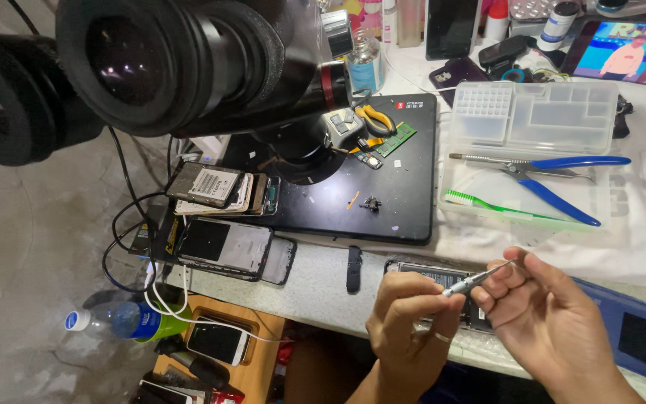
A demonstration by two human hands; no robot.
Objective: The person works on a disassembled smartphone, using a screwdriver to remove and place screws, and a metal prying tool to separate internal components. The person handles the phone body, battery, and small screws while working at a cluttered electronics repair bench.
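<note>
Above the opened phone (443,278) on the tabletop (315,288), both hands pinch one slim screwdriver (474,281), left hand (407,329) at its lower end, right hand (543,314) at the upper, its axis rising rightward.

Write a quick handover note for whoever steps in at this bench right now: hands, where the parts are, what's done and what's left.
Left hand: fingers pinch the handle end of a small silver screwdriver.
Right hand: fingers hold its tip end.
Both are above an opened phone lying at the bench edge.
Done: the phone's back seems off, insides showing.
Left: cannot tell which screws remain; hands cover it.
Nearby: blue-handled pliers and green toothbrush on the clear parts box; microscope over the black mat.
</note>
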